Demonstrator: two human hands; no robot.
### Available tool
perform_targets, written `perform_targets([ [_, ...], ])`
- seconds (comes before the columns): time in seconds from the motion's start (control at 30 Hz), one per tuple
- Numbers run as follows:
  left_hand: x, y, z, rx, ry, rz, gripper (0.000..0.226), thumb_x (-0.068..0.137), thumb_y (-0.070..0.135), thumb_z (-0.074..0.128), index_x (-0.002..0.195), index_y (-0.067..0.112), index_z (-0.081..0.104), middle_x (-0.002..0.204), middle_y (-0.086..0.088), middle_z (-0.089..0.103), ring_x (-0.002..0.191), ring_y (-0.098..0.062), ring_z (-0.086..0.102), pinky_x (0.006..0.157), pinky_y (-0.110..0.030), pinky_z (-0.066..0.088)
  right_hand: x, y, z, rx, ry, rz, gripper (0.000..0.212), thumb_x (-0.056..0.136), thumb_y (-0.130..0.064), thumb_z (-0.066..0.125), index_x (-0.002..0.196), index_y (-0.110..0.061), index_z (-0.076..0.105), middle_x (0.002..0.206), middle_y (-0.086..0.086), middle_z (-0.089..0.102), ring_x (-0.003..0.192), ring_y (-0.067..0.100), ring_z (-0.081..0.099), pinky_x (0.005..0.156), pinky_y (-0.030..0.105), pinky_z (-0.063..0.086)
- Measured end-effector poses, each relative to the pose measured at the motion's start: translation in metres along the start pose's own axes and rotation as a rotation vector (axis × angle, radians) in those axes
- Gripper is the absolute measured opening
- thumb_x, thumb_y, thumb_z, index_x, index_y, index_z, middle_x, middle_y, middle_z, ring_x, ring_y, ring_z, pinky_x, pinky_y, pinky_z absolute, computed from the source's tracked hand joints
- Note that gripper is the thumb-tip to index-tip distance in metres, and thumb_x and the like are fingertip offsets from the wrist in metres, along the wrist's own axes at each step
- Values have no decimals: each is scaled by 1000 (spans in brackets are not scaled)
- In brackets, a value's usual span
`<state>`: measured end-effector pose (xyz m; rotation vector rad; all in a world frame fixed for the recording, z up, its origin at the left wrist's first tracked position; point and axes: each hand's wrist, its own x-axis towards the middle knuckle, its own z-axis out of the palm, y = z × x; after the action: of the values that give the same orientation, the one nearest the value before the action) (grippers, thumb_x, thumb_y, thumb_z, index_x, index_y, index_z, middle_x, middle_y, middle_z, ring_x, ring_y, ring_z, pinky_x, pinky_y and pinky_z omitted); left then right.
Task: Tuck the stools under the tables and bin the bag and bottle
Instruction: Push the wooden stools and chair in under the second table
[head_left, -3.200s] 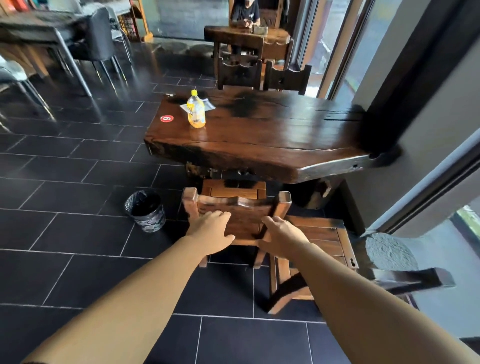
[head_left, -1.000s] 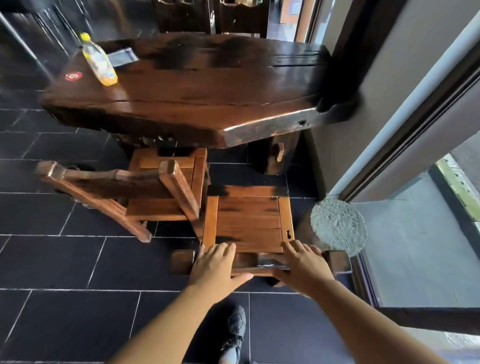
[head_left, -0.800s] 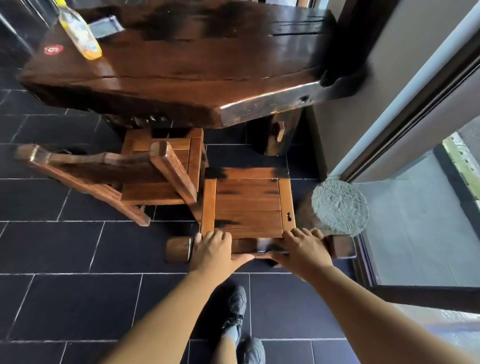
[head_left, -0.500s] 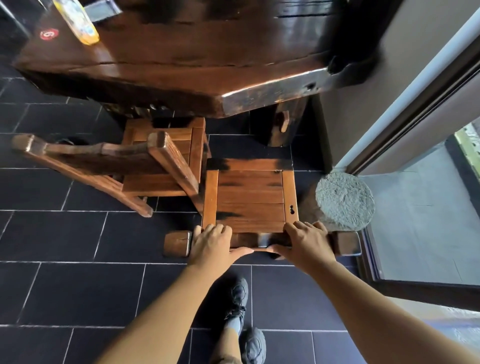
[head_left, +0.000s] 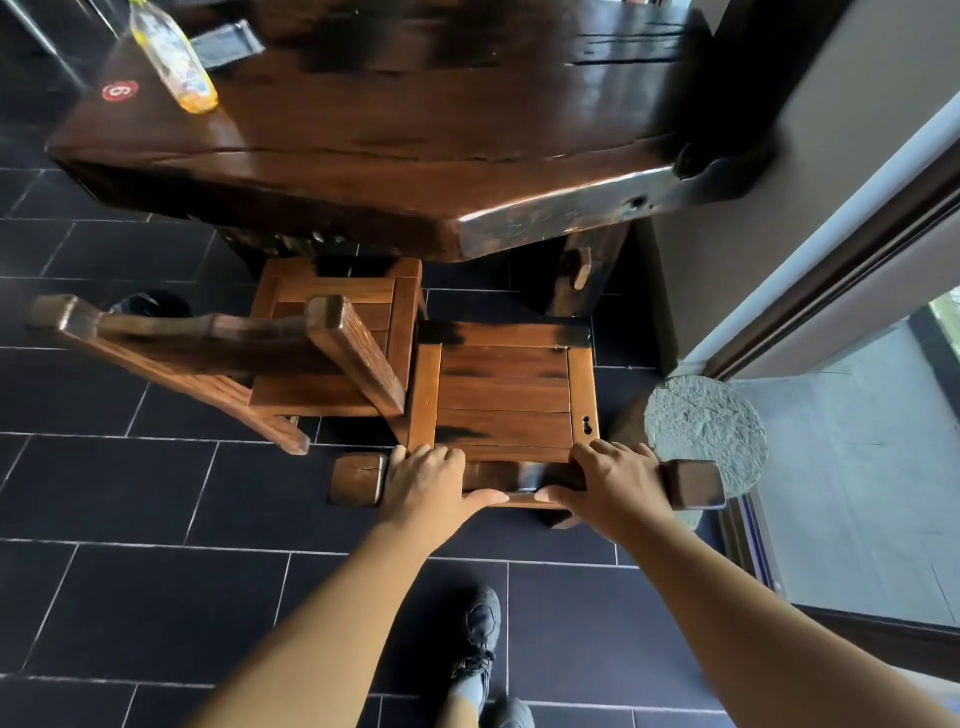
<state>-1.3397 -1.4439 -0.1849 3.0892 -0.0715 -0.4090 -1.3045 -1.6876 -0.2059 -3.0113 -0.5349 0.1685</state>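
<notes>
The left hand and the right hand each have their grip clamped on the dark top rail of a slatted brown wooden stool, with fingers curled over it and thumbs on the near side. Its seat stands just in front of the near edge of the thick dark wooden tabletop. A second matching wooden stool sits partly under that edge. At the tabletop's far left corner stands a clear plastic bottle of yellow drink, with a flat grey plastic bag just beside it.

Café or restaurant: numbered sticker on heavy wooden table
</notes>
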Motion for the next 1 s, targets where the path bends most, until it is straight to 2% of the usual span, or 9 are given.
perform_targets([
  [0.1,13,-7,-3,12,0,-3,75,78,86,37,107,23,64,111,5,69,108,-20,58,96,-41,35,14,-1,-3,13,17,5,75,64,-87,28,90,-25,63,91,-7,69,92,21,65,76,36,36],
  [0.2,27,-13,-7,6,-6,-2,75,78,87,37,108,23,63,111,5,69,109,-20,58,98,-43,36,30,-1,-3,18,12,5,76,64,-87,27,91,-26,63,92,-7,69,93,21,65,78,36,38],
  [0.37,51,-20,-14,-5,-4,4,77,78,87,37,113,23,64,114,5,69,110,-20,59,98,-44,37,54,1,-5,19,-2,6,60,71,-82,54,93,-27,61,95,-9,69,94,20,65,79,36,37],
  [0.43,60,-22,-15,-8,5,6,78,78,87,38,114,22,64,114,4,69,109,-20,59,97,-43,38,64,3,-6,16,-6,16,58,72,-80,57,94,-27,61,95,-10,68,95,19,65,80,36,39],
  [0.6,82,-25,-20,-3,8,8,80,79,87,36,114,21,64,113,3,69,109,-21,60,98,-44,37,85,8,-7,21,-6,30,57,71,-80,58,93,-27,61,93,-9,68,93,20,66,82,37,43],
  [1.0,117,-28,-27,4,25,13,80,78,88,33,106,20,64,106,3,69,103,-22,61,98,-46,38,122,19,-19,-1,-19,9,61,73,-85,49,92,-27,57,96,-7,67,94,20,64,80,37,37],
])
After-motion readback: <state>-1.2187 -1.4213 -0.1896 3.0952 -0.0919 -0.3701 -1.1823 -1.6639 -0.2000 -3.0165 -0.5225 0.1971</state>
